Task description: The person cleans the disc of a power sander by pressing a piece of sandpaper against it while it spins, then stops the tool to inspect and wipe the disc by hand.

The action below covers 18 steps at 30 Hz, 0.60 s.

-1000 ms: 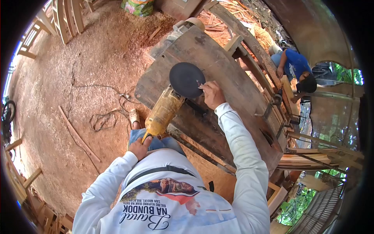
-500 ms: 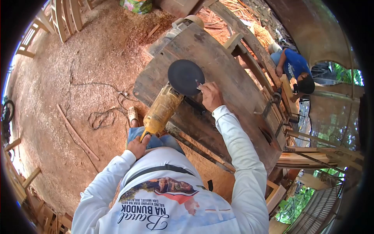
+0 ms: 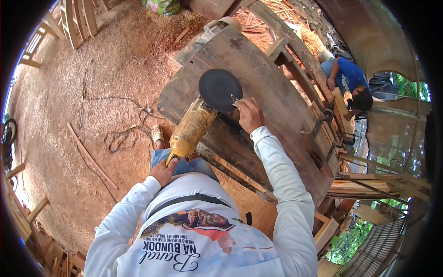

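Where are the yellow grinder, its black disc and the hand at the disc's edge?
yellow grinder (image 3: 191, 129): head view, middle of its yellow body.
black disc (image 3: 219, 89): head view, centre of the disc face.
right hand (image 3: 249, 114): head view, back of the hand.

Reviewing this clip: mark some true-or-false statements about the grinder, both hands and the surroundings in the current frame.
1. The left hand grips the rear end of the yellow grinder. True.
2. The right hand rests on the ground. False: it is at the edge of the black disc.
3. The black disc sits over the wooden table. True.
4. The person nearby wears a red shirt. False: the shirt is blue.
5. A cable lies on the sawdust-strewn ground. True.
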### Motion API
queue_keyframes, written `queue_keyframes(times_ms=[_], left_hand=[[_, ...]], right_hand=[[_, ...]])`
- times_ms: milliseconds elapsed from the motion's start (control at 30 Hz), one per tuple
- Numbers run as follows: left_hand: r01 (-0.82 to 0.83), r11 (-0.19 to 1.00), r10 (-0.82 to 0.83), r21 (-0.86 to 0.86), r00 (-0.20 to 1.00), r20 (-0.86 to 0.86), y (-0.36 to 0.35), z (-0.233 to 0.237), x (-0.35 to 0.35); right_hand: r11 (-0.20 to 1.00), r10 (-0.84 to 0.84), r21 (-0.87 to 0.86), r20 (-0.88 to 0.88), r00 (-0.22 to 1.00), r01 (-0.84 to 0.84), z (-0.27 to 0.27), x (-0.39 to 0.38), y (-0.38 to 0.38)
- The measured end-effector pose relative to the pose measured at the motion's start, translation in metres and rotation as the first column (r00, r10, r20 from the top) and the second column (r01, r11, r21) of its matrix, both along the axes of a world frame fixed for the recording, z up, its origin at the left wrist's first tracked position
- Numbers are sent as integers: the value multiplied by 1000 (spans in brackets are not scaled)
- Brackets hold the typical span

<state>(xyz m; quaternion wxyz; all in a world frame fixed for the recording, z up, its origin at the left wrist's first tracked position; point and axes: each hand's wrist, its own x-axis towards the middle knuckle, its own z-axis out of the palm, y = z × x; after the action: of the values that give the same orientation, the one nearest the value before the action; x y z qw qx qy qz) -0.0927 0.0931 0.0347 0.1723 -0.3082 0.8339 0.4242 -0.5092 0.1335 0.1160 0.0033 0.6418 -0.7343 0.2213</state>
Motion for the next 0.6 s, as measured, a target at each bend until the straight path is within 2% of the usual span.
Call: queue_keyframes(times_ms=[333,600], left_hand=[[-92,982,80,162,994,80,-7,23,-9],[-60,994,57,93,998,34,-4,16,-3]], right_hand=[[1000,-15,-22,11,1000,15,-1,4,3],[999,-19,-33,10,1000,19,-1,9,5]])
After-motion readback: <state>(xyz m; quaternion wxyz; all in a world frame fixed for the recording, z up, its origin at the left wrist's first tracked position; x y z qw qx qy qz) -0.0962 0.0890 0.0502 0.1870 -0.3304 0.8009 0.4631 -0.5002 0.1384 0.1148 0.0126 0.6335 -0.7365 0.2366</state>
